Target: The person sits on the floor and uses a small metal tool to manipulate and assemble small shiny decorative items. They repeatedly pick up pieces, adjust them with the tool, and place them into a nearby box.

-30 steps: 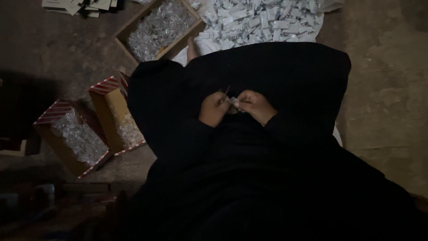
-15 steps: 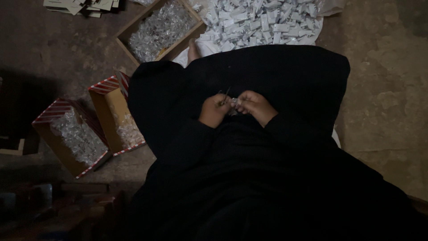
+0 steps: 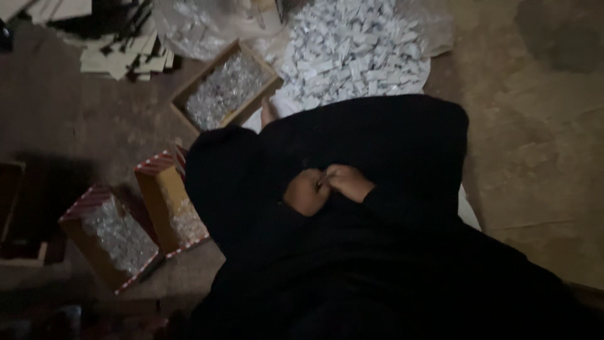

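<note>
Your left hand (image 3: 306, 192) and right hand (image 3: 348, 182) meet over your lap, fingertips touching, both curled closed around something too small and dim to make out; only a pale speck shows between them. Whether either hand truly pinches it, you cannot tell. Your dark robe (image 3: 377, 252) swallows your arms and legs, so wrists and knees are hidden.

At 12 o'clock from your hands lies a heap of small white packets (image 3: 358, 50) on the floor (image 3: 541, 157), its top cut off by the frame edge. At 11 o'clock sits an open cardboard box (image 3: 223, 91) full of shiny clear-wrapped pieces. At 9 o'clock two red-striped boxes (image 3: 167, 204) stand side by side, the farther one (image 3: 110, 236) also holding shiny pieces. Flat card stacks (image 3: 123, 56) lie at the top left, partly cropped.

Bare floor opens at 3 o'clock, well apart from everything. The lower left corner is too dark to read.
</note>
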